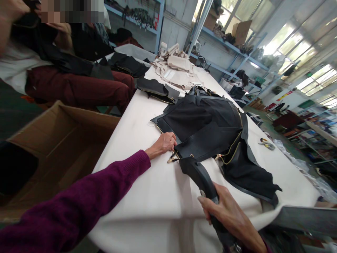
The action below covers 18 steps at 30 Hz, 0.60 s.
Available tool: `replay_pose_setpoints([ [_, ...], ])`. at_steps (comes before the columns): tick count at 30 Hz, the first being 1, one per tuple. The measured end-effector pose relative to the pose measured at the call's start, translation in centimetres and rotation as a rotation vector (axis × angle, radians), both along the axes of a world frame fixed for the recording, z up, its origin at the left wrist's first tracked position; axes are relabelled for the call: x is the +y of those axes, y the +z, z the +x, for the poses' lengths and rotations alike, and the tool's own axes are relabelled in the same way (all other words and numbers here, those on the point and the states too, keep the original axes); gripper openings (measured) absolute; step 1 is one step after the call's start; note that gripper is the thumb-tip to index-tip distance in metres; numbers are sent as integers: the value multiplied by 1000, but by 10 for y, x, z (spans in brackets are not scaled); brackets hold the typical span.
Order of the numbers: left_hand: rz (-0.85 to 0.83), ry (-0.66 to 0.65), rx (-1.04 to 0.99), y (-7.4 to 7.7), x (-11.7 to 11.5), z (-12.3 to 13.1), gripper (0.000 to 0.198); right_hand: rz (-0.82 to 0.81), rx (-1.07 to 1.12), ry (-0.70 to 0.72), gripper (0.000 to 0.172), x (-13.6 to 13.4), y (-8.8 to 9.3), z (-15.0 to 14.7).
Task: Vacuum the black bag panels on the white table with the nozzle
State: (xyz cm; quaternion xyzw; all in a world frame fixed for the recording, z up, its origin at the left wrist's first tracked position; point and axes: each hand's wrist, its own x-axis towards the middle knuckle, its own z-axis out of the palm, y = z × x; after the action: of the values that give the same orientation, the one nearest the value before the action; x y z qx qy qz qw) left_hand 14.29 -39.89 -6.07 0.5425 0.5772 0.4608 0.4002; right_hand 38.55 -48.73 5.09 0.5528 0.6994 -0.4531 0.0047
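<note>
In a workshop with blue metal shelving (223,45), a white-covered table (126,182) holds a black leather-edged panel (202,130) with gold zippers (231,151), lying spread across the table's middle. The right hand (226,214) wraps closed around the panel's thick black strap (200,177) at the table's near edge. The left hand (163,146) rests on the table, loosely curved, touching the panel's edge just beside a small gold clasp (172,158). Farther along lie more black pieces (155,90) and beige fabric pieces (173,70). Left of the table stands an open cardboard box (63,147), near a seated co-worker's maroon trousers (79,86).
</note>
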Motion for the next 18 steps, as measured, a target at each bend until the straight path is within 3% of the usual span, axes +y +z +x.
replay_pose_setpoints([
  [5, 4, -8, -19, -7, 3, 0, 16, 243, -32, -68, 33, 4, 26, 24],
  [8, 8, -11, -24, -13, 6, 0, 14, 294, -57, -128, 35, -3, 32, 43],
  [12, 27, -4, -22, -19, 6, 0, 14, 215, 1, -208, 37, -12, 20, 65],
  [18, 28, 26, -56, -18, 4, 4, 15, 66, 89, -247, 36, -5, 3, 81],
])
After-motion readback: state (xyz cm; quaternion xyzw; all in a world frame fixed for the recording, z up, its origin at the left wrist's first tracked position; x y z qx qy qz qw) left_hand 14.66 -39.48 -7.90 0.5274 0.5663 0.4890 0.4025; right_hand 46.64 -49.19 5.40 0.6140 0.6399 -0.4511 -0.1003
